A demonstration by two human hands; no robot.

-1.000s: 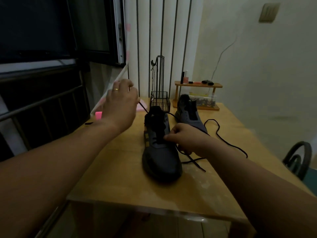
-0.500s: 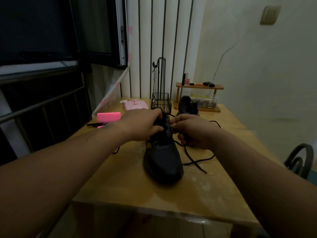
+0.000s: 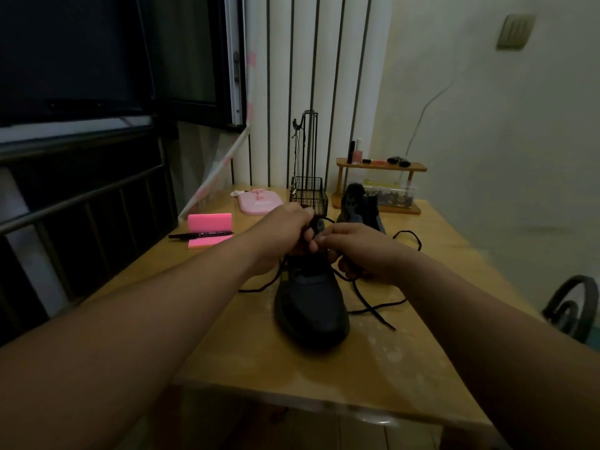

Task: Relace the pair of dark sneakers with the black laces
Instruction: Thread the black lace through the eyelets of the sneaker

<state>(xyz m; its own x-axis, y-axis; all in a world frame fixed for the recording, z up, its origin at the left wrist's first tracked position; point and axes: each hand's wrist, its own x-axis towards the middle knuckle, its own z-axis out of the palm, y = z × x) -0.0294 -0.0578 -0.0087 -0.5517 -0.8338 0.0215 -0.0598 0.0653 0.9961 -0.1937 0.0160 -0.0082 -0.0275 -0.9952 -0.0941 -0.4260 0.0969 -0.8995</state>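
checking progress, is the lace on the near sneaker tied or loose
Loose. The black lace trails untied across the table on both sides of the near sneaker.

left hand [image 3: 285, 233]: fingers curled | right hand [image 3: 355, 250]: fingers pinching lace [image 3: 367, 297] | arms: extended, hands touching

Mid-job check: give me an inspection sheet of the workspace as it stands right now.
Surface: wooden table, pale smudges toward the front edge.
Job's things: near sneaker, toe toward the camera; far sneaker behind it; black lace lying loose on both sides of the near sneaker.
Clutter: pink pad, black pen, pink case, wire basket, wooden shelf with bottles, clear box.
Grippers: left hand grips the near sneaker's top; right hand pinches the lace beside it.
Cables: thin cable running up the wall.
Surroundings: dark window on the left, wall switch, dark curved frame at right.
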